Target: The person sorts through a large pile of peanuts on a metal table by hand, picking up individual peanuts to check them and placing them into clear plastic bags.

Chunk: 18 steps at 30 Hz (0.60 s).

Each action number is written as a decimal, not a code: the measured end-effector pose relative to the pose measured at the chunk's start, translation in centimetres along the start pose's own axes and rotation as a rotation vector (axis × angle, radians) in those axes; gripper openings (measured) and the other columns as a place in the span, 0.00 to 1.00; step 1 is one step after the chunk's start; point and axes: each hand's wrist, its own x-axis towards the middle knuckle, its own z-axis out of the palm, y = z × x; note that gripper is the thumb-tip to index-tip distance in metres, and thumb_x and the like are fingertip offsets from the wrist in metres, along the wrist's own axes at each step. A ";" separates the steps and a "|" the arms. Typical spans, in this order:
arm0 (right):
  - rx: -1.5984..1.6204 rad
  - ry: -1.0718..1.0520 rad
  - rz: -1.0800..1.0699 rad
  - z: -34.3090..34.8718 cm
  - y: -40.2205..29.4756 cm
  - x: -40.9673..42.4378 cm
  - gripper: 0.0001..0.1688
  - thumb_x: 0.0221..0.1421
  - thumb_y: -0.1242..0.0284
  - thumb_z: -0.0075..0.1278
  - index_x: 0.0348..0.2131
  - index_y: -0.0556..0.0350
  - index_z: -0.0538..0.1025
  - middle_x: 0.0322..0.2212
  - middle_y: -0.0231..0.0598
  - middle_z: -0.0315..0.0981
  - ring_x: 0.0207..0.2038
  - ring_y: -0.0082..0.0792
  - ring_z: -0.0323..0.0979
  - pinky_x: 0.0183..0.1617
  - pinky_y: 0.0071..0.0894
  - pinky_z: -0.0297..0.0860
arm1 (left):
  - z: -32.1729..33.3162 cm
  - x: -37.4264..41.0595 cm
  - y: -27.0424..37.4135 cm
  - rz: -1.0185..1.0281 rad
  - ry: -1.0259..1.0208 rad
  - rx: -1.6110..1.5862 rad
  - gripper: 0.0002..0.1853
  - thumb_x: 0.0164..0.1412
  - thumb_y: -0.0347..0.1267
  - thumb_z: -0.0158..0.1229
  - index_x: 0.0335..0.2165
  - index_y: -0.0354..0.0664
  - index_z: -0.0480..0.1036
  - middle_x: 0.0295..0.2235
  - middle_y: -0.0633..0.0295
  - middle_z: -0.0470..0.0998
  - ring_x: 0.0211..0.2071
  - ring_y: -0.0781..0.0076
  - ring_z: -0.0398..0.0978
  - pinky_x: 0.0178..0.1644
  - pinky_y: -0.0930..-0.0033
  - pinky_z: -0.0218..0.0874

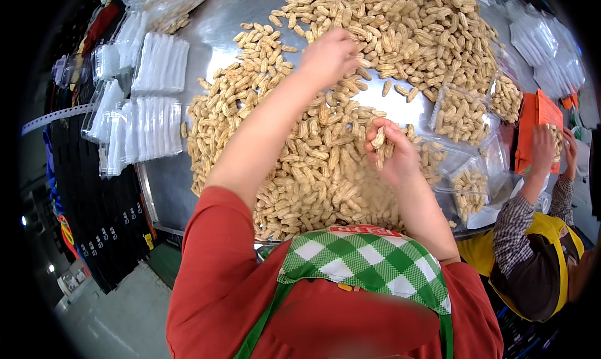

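Observation:
Unshelled peanuts [324, 157] lie heaped on a metal table [206, 44] before me. My left hand [331, 56] reaches across the near heap to the edge of the larger far peanut pile [418, 35]. Its fingers are blurred and bent downward, and whether they hold any peanuts is hidden. Over the right part of the near heap, my right hand [399, 147] is turned palm up, with a few peanuts [382, 145] held between its thumb and curled fingers. Just right of it are clear plastic clamshell boxes, one filled with peanuts [462, 117].
Stacks of empty clear plastic boxes [157, 124] stand at the left table edge, more boxes [540, 39] at the far right. A co-worker's hands [544, 147] hold a box of peanuts by an orange scale-like device [535, 124]. Black crates [101, 204] stand left of the table.

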 end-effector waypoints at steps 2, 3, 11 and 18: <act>-0.010 0.026 -0.001 0.0 0.1 -0.3 0.13 0.55 0.67 0.44 0.39 0.51 0.69 0.29 0.36 0.70 0.29 0.30 0.71 0.26 0.21 0.64 | -5.0 -2.8 0.0 -0.037 -0.148 -0.302 0.10 0.50 0.35 0.62 0.29 0.42 0.72 0.33 0.65 0.69 0.35 0.70 0.69 0.36 0.68 0.62; -0.011 0.040 0.007 0.0 0.1 -0.4 0.12 0.55 0.67 0.44 0.39 0.51 0.69 0.28 0.35 0.70 0.29 0.30 0.70 0.26 0.22 0.63 | -7.6 -4.9 -0.6 -0.073 -0.259 -0.497 0.11 0.51 0.34 0.62 0.29 0.40 0.71 0.33 0.66 0.69 0.34 0.73 0.67 0.35 0.70 0.61; -0.020 0.050 0.039 0.3 0.7 0.9 0.09 0.56 0.65 0.44 0.33 0.50 0.68 0.27 0.35 0.68 0.30 0.29 0.68 0.27 0.23 0.62 | -11.4 -12.9 -3.8 -0.312 -0.387 -0.365 0.11 0.52 0.29 0.59 0.36 0.37 0.73 0.27 0.65 0.70 0.30 0.77 0.68 0.35 0.75 0.60; -0.013 0.066 0.011 1.3 0.3 0.4 0.08 0.55 0.65 0.47 0.29 0.48 0.67 0.27 0.34 0.68 0.30 0.29 0.68 0.27 0.23 0.62 | -1.5 -3.7 -2.9 0.013 -0.117 0.168 0.14 0.48 0.27 0.59 0.37 0.44 0.74 0.41 0.61 0.73 0.42 0.60 0.69 0.45 0.65 0.63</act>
